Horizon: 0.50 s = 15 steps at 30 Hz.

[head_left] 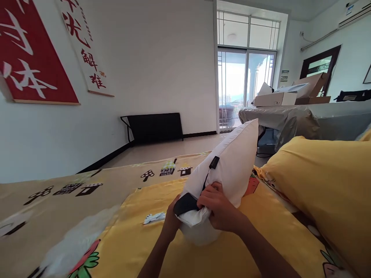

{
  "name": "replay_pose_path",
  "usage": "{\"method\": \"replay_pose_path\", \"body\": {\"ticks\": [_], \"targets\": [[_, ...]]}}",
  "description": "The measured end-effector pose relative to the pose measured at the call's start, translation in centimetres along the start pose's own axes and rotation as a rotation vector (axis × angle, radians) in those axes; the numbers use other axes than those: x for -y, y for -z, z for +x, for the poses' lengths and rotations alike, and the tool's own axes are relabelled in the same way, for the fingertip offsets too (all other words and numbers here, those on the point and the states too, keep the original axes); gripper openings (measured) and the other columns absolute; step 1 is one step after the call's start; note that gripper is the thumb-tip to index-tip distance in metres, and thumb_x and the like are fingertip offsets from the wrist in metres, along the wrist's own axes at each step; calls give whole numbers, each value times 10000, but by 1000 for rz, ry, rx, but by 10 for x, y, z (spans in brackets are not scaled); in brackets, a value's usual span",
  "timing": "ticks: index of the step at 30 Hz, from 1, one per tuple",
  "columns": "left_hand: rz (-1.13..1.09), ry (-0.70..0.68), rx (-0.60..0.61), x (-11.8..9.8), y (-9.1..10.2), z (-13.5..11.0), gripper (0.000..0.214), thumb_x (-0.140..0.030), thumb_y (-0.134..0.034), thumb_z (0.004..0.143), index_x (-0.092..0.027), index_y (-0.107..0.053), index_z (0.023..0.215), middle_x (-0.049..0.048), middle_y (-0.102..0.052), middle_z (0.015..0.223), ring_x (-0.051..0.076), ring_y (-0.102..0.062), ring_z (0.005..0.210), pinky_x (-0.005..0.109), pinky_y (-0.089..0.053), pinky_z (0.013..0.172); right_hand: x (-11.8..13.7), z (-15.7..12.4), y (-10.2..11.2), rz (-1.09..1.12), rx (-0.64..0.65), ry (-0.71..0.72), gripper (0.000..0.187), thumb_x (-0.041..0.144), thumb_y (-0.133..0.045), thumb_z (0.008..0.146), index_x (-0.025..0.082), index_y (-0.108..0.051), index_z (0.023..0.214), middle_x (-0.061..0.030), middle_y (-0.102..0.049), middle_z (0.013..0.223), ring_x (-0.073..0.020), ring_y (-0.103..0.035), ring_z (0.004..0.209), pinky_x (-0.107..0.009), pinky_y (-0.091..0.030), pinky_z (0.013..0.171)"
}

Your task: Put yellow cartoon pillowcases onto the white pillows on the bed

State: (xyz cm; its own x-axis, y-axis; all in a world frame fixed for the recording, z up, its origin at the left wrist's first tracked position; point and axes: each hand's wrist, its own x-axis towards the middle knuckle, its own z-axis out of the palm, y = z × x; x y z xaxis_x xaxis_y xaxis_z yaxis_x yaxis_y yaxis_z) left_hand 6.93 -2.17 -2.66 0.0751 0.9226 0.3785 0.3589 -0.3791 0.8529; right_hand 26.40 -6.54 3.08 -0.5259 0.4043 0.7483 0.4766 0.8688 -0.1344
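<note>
A white pillow [228,166] stands tilted on the yellow bedding, its far corner pointing up and to the right. A small black tag [214,162] sticks out from its side seam. At the near end a dark, smooth piece [185,204] shows against the white cloth; whether it lies inside an opening I cannot tell. My left hand [171,219] grips the pillow's near left corner beside this dark piece, with most fingers hidden behind it. Bent fingers of my right hand [218,206] pinch the white cloth along the seam, just right of the dark piece.
Yellow patterned bedding [139,255] spreads below. A small printed packet [154,218] lies left of my hands, with a clear plastic bag [78,239] farther left. To the right rests a big yellow pillow [324,173]. Beyond, boxes [275,99] stand on a plastic-covered table [290,116].
</note>
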Motion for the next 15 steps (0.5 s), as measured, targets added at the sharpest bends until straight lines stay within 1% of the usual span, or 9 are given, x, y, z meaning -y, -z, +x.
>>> {"method": "replay_pose_path", "body": {"ticks": [2, 4, 6, 8, 11, 13, 15], "targets": [[-8, 33, 19, 11, 6, -1, 283, -380, -479, 708, -157, -589, 843, 45, -669, 810, 197, -592, 747, 304, -494, 672, -4, 1, -14, -54, 83, 22, 298, -4, -470, 588, 195, -470, 810, 17, -547, 754, -147, -453, 809, -314, -263, 857], [8, 71, 21, 23, 13, -2, 289, -378, -440, 714, -151, -595, 801, 44, -668, 762, 198, -589, 701, 308, -488, 632, -8, 2, -26, -139, 169, 62, 286, 10, -482, 639, 192, -500, 859, -6, -571, 801, -162, -461, 870, -332, -264, 895], [61, 99, 1, 36, 21, -1, 250, -344, -457, 676, -156, -606, 746, 48, -677, 740, 209, -593, 698, 313, -483, 633, -12, 0, -31, -215, 254, 107, 273, 55, -505, 700, 184, -526, 939, -42, -596, 895, -187, -460, 976, -366, -240, 972], [139, 118, -30, 48, 27, 2, 205, -275, -502, 611, -165, -626, 731, 59, -699, 774, 233, -604, 744, 323, -478, 678, -18, -4, -31, -240, 345, 129, 290, 183, -566, 756, 173, -528, 1044, -79, -602, 1020, -215, -441, 1086, -404, -191, 1041], [255, 142, -64, 62, 32, 4, 270, -179, -534, 566, -163, -660, 804, 87, -719, 839, 274, -621, 821, 341, -468, 739, -26, -9, -27, -212, 473, 94, 542, 416, -628, 754, 165, -473, 1208, -129, -551, 1213, -249, -393, 1221, -456, -137, 1081], [312, 154, -63, 69, 32, 4, 355, -142, -561, 563, -144, -660, 904, 113, -721, 893, 289, -632, 858, 347, -467, 754, -29, -10, -26, -198, 548, 69, 666, 474, -629, 741, 163, -420, 1291, -160, -483, 1320, -263, -340, 1295, -478, -117, 1088], [358, 172, -56, 75, 31, 2, 418, -122, -605, 559, -118, -641, 975, 142, -716, 932, 296, -639, 876, 348, -472, 754, -31, -8, -29, -204, 617, 72, 745, 482, -636, 730, 156, -372, 1345, -182, -426, 1381, -272, -284, 1345, -490, -105, 1095]]}}
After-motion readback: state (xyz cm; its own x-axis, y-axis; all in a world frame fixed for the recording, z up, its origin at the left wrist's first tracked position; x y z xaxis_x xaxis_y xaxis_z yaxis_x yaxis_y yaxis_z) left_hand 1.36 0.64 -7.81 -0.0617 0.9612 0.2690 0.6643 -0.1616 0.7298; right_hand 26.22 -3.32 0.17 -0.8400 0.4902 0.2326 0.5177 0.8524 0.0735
